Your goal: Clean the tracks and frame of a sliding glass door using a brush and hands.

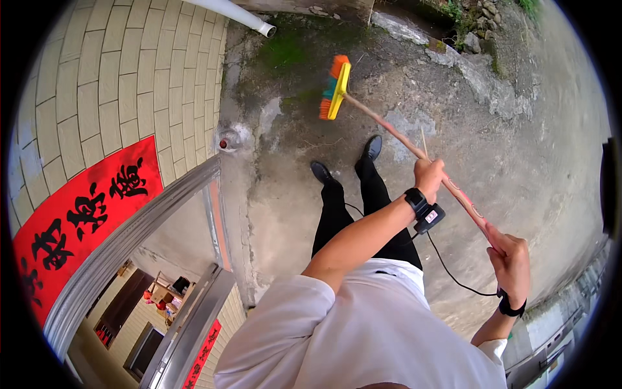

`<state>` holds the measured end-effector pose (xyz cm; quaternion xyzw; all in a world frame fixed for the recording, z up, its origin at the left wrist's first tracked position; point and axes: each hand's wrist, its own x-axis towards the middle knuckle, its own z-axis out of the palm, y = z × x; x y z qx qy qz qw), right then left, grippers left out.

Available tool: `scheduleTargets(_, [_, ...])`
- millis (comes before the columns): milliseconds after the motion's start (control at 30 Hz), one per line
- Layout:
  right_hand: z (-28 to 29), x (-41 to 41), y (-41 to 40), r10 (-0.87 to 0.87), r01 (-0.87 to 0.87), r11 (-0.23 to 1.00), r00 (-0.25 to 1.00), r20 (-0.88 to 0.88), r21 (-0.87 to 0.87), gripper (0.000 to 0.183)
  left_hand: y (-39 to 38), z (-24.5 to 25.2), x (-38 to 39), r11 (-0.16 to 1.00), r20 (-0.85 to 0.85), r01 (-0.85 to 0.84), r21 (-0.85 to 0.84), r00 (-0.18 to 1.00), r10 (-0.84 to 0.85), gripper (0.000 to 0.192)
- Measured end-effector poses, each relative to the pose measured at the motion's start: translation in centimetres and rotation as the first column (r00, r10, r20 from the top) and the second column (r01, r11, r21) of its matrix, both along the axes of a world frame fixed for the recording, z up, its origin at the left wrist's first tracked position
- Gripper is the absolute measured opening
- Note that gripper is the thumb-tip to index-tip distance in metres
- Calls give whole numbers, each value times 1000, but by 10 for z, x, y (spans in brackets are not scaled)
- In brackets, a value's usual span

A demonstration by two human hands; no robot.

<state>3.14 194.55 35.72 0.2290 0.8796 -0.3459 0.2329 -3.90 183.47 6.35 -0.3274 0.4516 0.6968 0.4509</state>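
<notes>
My left hand [428, 179] is closed around the middle of a long wooden broom handle [459, 194]. My right hand [510, 260] grips the handle near its upper end, with thumb and fingers around it. The handle slants up and left to a broom head [342, 90] with a yellow block and orange and teal bristles. That head is beyond my feet, at the concrete ground; whether the bristles touch it I cannot tell. A thin twig or splinter sticks out beside my left hand. Both wrists wear black bands, and a small black device with a cable is at the left one.
A tiled wall [141, 82] with a red paper banner [92, 219] and a metal-framed doorway [194, 330] stand on the left. A white pipe [238, 17] ends above mossy concrete [286, 51]. At the upper right lie a broken concrete edge [466, 73] and stones [486, 22]. A cable hangs between my wrists.
</notes>
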Motion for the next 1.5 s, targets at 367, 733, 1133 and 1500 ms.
scheduleTargets(367, [-187,-46,-89,508,-513,851,858,70,112,40,-206,-182,12,964,356,231,-129,918,-172,19])
scheduleTargets(733, [-25,33,11,251,-223,767,967,39,602,50,123,-12,-7,949,24,95,299,994,-107,14])
scheduleTargets(1133, [-182,92,-23,310,-318,948,937,-162,-24,37,-147,-158,92,939,246,218,-265,957,-153,23])
scheduleTargets(1500, [-118,91,200,43,15,914,990,-133,406,43,311,-99,3,970,-231,226,90,952,-200,14])
